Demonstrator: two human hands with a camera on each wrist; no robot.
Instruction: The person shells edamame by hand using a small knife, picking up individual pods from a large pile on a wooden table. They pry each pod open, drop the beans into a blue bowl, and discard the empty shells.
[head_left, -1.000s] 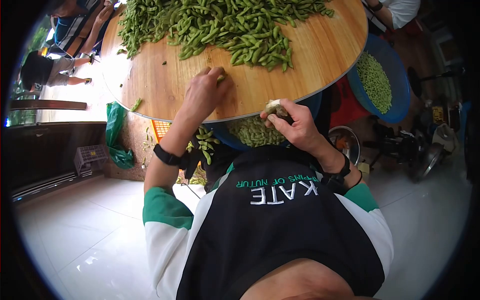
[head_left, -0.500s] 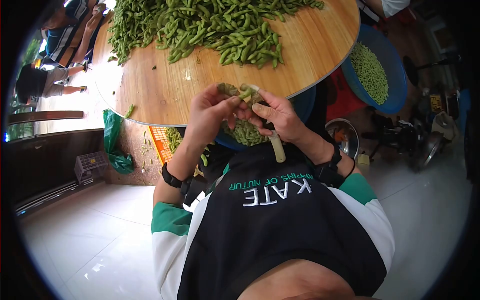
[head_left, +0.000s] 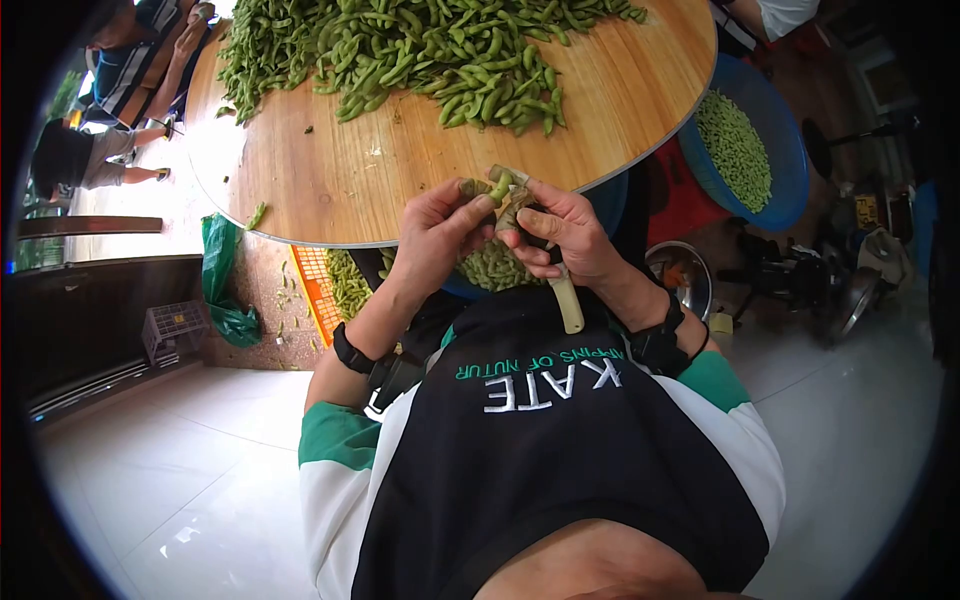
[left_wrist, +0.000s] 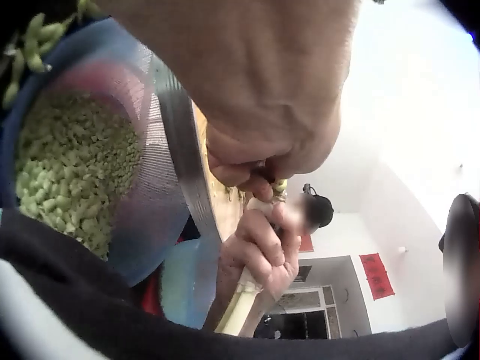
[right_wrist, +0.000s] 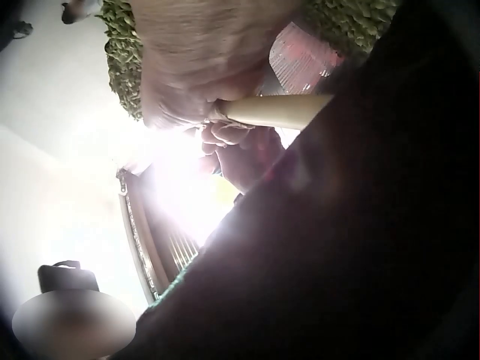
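Note:
Both hands meet just off the round table's near edge in the head view. The left hand (head_left: 437,232) pinches a green pod (head_left: 501,188) between thumb and wrapped forefinger. Curled round a tool with a pale handle (head_left: 567,303), the right hand (head_left: 569,236) also touches the pod's other side with wrapped fingertips. That handle (left_wrist: 238,309) sticks out below the right hand (left_wrist: 259,251) in the left wrist view; the tool's working end is hidden. In the right wrist view the handle (right_wrist: 277,111) juts from the right hand (right_wrist: 202,60).
A large heap of pods (head_left: 400,60) lies on the wooden table (head_left: 350,180). Below its edge, a tub of shelled beans (left_wrist: 75,172) stands near the lap. A blue basin (head_left: 790,150) stands at right, an orange basket (head_left: 318,290) at left. Other people sit across the table.
The left hand has come back from the tabletop to meet the right hand, bringing a pod. The right hand has turned, so the pale handle now shows below it.

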